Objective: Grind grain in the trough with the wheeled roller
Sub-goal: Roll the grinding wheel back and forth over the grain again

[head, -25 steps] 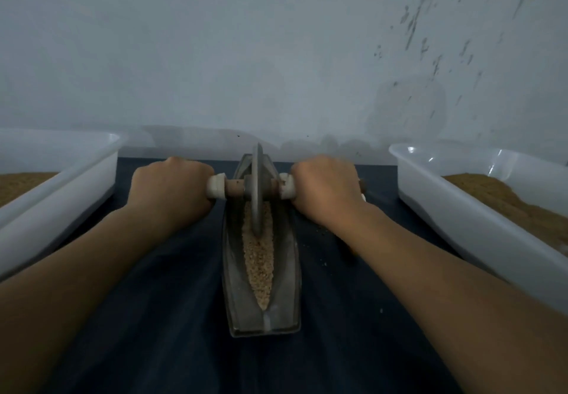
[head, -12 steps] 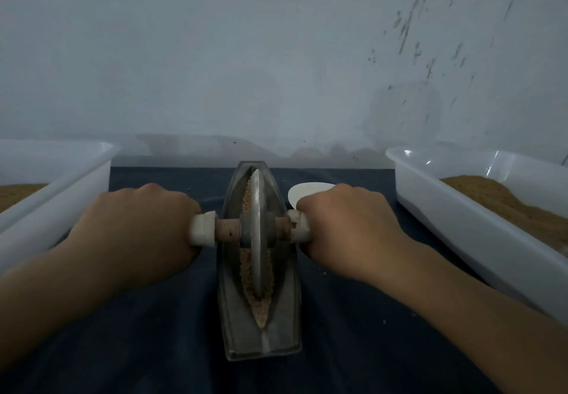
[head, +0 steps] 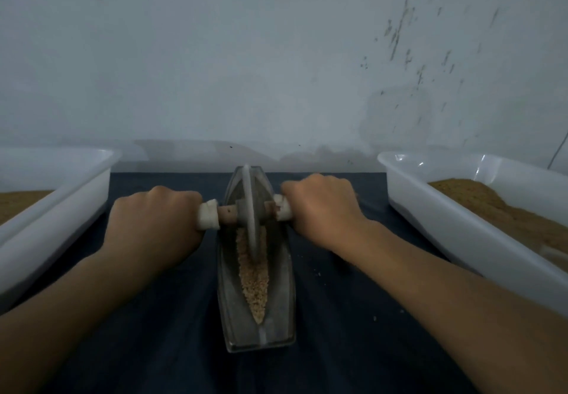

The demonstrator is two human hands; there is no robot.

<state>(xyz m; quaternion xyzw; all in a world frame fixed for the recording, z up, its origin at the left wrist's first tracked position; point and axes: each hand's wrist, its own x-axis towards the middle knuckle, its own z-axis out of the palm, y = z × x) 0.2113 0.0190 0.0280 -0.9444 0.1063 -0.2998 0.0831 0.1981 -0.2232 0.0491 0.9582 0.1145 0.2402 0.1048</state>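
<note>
A grey boat-shaped metal trough (head: 278, 289) lies lengthwise on the dark cloth in front of me. Pale crushed grain (head: 253, 277) fills its groove. The wheeled roller (head: 250, 209), a thin metal disc on a wooden axle with white wrapped ends, stands in the far part of the trough. My left hand (head: 153, 221) grips the left end of the axle. My right hand (head: 322, 209) grips the right end. The handle ends are hidden inside my fists.
A white plastic tub (head: 55, 197) with brown powder stands at the left, and another white tub (head: 461, 221) with brown powder at the right. A pale wall rises just behind the dark cloth (head: 353, 317). A few crumbs lie on the cloth right of the trough.
The roller came toward me to mid-trough half a second ago, then rolled back to the far part. Both hands moved with it. The white object seen behind my right hand is hidden again.
</note>
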